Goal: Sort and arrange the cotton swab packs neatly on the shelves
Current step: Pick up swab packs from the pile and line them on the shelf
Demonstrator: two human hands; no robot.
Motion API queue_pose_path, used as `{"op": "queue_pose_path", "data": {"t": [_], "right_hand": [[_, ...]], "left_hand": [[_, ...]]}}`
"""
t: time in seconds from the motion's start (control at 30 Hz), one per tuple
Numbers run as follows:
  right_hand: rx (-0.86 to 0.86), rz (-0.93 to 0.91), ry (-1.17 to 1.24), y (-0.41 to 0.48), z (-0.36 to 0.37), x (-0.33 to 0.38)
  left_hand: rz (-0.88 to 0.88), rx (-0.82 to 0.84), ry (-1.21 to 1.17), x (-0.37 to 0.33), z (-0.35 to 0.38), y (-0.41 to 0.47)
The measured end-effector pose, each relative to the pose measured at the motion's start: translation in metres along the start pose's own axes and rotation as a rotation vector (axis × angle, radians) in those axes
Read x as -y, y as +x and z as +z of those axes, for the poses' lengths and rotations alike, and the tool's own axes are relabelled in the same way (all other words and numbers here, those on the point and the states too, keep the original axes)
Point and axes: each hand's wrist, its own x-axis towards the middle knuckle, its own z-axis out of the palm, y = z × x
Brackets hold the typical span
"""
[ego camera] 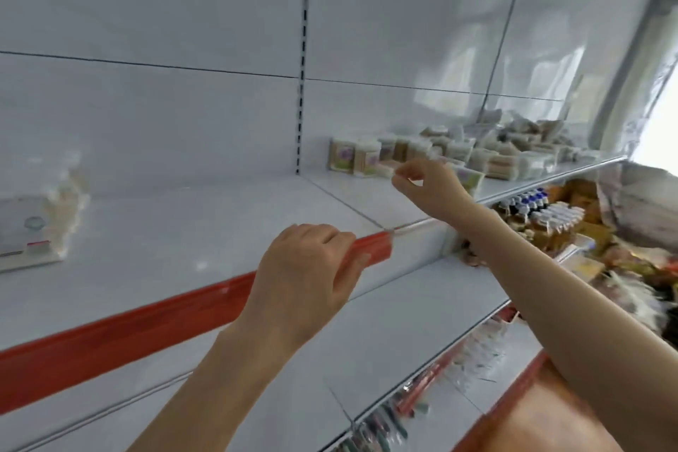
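Hands at white metal shelf.
The red plastic edge strip is gripped by left hand — fingertips of right hand are pinched narrow beside clear cotton swab packs; any hold cannot be told.

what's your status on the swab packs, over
Left hand grips red shelf edge. Right hand at cotton swab packs, hold unclear. Loose heap further right. Nothing blocking.
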Motion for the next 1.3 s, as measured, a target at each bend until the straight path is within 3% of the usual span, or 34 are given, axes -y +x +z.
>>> {"op": "queue_pose_path", "data": {"t": [0.3,0.5,0.87,1.13,1.3], "right_hand": [[-0.037,0.072,-0.089,0.028,-0.114,-0.178],[-0.064,0.084,-0.098,0.062,-0.150,-0.269],[-0.083,0.062,-0.112,0.172,-0.179,-0.420],[-0.102,0.079,-0.046,0.262,-0.198,-0.520],[-0.031,-0.078,-0.022,0.334,-0.183,-0.548]], "left_hand": [[0.105,-0.021,-0.140,-0.116,0.157,0.113],[0.152,0.010,-0.137,-0.161,0.238,0.166],[0.101,-0.024,-0.153,-0.192,0.395,0.278],[0.052,0.039,-0.115,-0.198,0.466,0.363],[-0.064,0.005,0.004,-0.186,0.488,0.391]]}}
